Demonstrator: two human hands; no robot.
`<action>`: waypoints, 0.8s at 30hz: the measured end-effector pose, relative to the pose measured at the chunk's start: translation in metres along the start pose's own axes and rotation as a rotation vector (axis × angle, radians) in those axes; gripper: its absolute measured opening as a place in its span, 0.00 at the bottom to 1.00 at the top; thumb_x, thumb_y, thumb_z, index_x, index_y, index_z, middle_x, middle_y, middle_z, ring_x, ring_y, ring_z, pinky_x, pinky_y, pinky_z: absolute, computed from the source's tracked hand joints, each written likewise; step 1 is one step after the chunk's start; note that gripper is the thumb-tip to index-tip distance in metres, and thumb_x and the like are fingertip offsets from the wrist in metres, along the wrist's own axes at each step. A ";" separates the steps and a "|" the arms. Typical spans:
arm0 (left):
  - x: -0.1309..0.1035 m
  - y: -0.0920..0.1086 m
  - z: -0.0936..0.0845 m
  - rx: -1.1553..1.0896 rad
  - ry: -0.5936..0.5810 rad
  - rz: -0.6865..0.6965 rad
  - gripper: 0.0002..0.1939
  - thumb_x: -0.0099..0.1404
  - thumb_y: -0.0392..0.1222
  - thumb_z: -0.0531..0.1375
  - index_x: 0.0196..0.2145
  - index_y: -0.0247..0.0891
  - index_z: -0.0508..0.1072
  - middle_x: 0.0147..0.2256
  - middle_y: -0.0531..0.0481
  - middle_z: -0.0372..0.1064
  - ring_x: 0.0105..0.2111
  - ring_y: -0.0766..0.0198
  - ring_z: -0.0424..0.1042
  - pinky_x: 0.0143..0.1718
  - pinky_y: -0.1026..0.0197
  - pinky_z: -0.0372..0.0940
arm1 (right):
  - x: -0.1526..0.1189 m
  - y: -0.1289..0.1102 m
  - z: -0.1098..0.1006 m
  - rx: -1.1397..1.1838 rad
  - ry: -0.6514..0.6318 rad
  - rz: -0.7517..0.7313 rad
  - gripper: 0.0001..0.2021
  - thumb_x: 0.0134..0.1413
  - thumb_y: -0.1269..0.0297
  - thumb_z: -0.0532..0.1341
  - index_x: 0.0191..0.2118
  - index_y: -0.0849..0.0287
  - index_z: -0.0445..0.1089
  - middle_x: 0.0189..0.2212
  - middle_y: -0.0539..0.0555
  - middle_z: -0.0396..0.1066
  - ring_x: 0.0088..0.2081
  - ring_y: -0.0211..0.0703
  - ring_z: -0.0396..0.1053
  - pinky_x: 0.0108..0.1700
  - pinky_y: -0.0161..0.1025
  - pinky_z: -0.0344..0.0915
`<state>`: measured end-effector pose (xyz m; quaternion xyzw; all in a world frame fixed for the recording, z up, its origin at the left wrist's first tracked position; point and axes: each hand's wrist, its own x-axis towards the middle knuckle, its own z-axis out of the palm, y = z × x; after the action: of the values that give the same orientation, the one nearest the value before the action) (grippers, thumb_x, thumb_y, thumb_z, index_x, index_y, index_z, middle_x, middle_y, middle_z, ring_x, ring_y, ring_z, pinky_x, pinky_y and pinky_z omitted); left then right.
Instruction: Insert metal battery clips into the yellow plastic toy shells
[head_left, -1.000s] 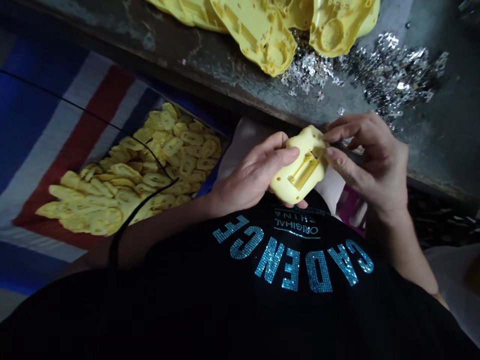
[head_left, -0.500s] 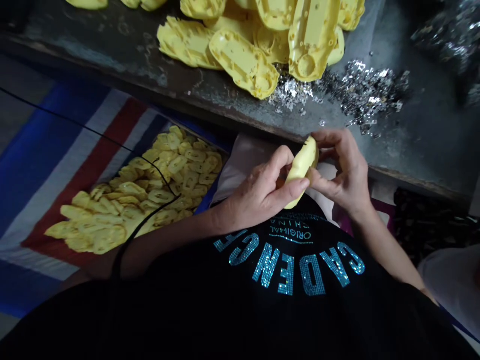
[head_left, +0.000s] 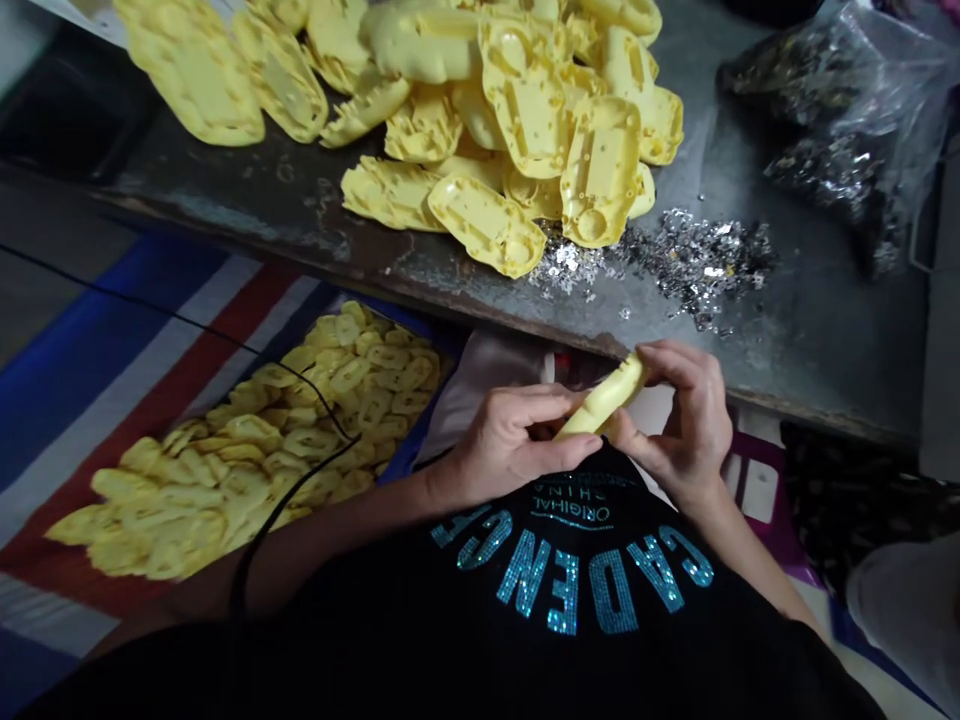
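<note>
Between my two hands is a yellow plastic shell (head_left: 604, 398), seen nearly edge-on and tilted up to the right. My left hand (head_left: 517, 440) grips its lower left end, thumb along the near side. The fingers of my right hand (head_left: 686, 415) close on its upper right end, with the thumb underneath. Whatever lies on the shell's inner face is hidden from me. Just beyond, on the table, small shiny metal pieces (head_left: 705, 262) lie in a loose heap beside a pile of yellow shells (head_left: 486, 222), many with their hollow sides up.
The dark worktable (head_left: 315, 235) has its worn front edge just beyond my hands. A clear plastic bag (head_left: 832, 140) of metal pieces sits at the right. Lower left, many yellow parts (head_left: 247, 450) lie on a striped sheet (head_left: 180, 345), crossed by a black cable (head_left: 289, 460).
The view has tilted up, showing more of the table and pile. The shell, still in both hands, has turned to lie flatter.
</note>
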<state>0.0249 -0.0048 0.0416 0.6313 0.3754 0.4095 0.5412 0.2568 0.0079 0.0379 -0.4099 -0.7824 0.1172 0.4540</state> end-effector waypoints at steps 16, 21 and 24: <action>0.005 -0.025 -0.027 -0.703 0.149 -0.458 0.42 0.67 0.56 0.77 0.69 0.46 0.64 0.54 0.41 0.82 0.38 0.51 0.87 0.26 0.57 0.85 | 0.078 0.110 0.008 -0.440 -0.280 0.162 0.08 0.72 0.59 0.69 0.52 0.47 0.84 0.49 0.56 0.82 0.55 0.64 0.75 0.63 0.73 0.68; 0.009 -0.016 -0.029 -0.801 0.137 -0.429 0.34 0.71 0.56 0.74 0.68 0.47 0.68 0.51 0.46 0.82 0.29 0.59 0.84 0.20 0.62 0.80 | 0.089 0.106 0.019 -0.416 -0.330 0.115 0.05 0.74 0.57 0.68 0.46 0.47 0.83 0.46 0.56 0.82 0.55 0.67 0.75 0.62 0.74 0.67; 0.010 -0.015 -0.027 -0.816 0.123 -0.440 0.32 0.73 0.60 0.71 0.67 0.47 0.70 0.53 0.44 0.82 0.32 0.56 0.85 0.20 0.62 0.79 | 0.083 0.071 0.005 -0.245 -0.290 0.078 0.04 0.74 0.56 0.69 0.46 0.46 0.83 0.43 0.54 0.84 0.50 0.60 0.78 0.61 0.67 0.71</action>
<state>0.0031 0.0166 0.0297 0.2468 0.3401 0.4356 0.7960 0.2699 0.1162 0.0465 -0.4711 -0.8314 0.0965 0.2785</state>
